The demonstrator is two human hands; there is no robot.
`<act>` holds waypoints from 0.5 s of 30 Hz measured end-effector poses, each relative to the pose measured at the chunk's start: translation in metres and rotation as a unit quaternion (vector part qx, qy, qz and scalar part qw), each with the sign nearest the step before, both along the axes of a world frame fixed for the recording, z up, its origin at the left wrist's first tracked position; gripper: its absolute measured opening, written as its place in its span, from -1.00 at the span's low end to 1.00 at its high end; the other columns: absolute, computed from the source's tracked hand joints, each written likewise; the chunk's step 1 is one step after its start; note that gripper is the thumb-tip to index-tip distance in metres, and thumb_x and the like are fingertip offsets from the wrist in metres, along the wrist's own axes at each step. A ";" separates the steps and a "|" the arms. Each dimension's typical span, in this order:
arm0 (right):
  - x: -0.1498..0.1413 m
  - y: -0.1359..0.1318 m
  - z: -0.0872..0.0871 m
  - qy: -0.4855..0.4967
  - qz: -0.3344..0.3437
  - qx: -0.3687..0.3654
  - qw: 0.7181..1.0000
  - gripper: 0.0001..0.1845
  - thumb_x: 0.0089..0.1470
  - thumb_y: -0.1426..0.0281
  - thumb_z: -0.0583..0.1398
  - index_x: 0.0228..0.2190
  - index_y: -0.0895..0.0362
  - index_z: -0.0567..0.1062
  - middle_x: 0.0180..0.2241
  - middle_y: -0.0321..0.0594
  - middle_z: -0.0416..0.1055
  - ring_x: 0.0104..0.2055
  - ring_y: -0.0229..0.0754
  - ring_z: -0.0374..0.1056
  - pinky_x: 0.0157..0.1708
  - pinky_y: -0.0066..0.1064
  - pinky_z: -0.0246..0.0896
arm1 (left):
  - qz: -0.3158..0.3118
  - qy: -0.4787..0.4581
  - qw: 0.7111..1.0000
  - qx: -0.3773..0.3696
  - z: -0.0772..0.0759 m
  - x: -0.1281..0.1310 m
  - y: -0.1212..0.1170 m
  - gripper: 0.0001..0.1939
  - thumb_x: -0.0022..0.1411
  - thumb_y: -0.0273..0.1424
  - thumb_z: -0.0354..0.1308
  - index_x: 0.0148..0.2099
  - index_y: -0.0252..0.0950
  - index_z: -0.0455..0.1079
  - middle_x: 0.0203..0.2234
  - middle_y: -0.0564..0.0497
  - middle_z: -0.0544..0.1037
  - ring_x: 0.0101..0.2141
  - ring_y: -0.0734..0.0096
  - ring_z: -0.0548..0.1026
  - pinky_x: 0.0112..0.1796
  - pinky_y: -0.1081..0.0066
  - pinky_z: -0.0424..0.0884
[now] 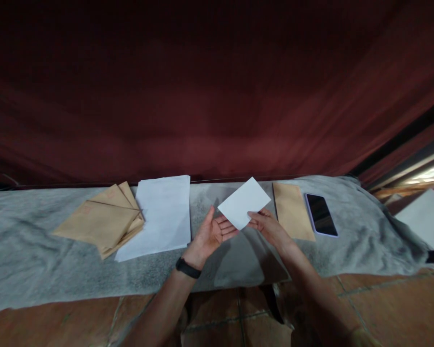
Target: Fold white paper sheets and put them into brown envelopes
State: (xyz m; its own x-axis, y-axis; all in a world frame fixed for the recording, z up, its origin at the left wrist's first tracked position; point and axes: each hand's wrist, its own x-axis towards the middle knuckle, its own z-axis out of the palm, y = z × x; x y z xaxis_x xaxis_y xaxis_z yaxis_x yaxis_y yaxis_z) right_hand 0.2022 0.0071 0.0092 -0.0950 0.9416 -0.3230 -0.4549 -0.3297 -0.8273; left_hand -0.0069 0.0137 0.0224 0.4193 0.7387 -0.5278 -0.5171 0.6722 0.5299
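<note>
Straight ahead at twelve o'clock, you hold a small white paper [244, 203] above the cloth-covered surface [365, 226]. Your right hand [269, 227], at the paper's five o'clock, has its grip pinched on the near edge; your left hand [211, 234], at seven, is released, palm up beside the near corner, contact unclear. White sheets [166, 212], then envelopes [104, 217], lie at nine o'clock; a single envelope [292, 212], then a phone [321, 214], at three. The step seems to be handling the paper; shifting it calls for a firm right pinch or left support.
</note>
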 end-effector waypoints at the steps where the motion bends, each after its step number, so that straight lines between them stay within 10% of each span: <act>1: -0.001 -0.001 0.001 0.012 0.001 0.001 1.000 -0.56 -0.12 0.30 0.42 -0.16 0.10 0.50 -0.18 -0.15 0.64 -0.22 -0.03 0.58 -0.15 -0.19 0.47 | -0.019 -0.009 1.000 0.008 0.001 0.000 -0.001 -0.25 0.35 0.19 -0.15 -0.04 -0.42 0.49 -0.11 -0.35 0.63 -0.04 0.06 0.60 0.09 0.05 0.44; 7: 0.000 -0.003 0.007 0.023 0.045 0.028 0.998 -0.54 -0.15 0.30 0.44 -0.16 0.11 0.55 -0.23 -0.19 0.64 -0.31 -0.11 0.55 -0.25 -0.32 0.42 | -0.015 -0.100 0.994 0.039 0.008 0.001 -0.001 -0.37 0.33 0.03 0.09 0.17 -0.38 0.40 -0.05 -0.26 0.63 -0.01 0.05 0.59 0.09 0.04 0.43; 15: 0.024 0.008 -0.010 -0.145 0.061 0.038 0.987 -0.60 -0.13 0.28 0.35 -0.18 0.12 0.56 -0.33 -0.27 0.58 -0.40 -0.22 0.41 -0.44 -0.45 0.27 | 0.245 0.094 0.964 0.039 0.000 -0.011 0.006 -0.61 0.00 -0.46 0.40 -0.07 -0.30 0.49 -0.26 -0.03 0.66 -0.28 0.32 0.63 -0.24 0.37 0.54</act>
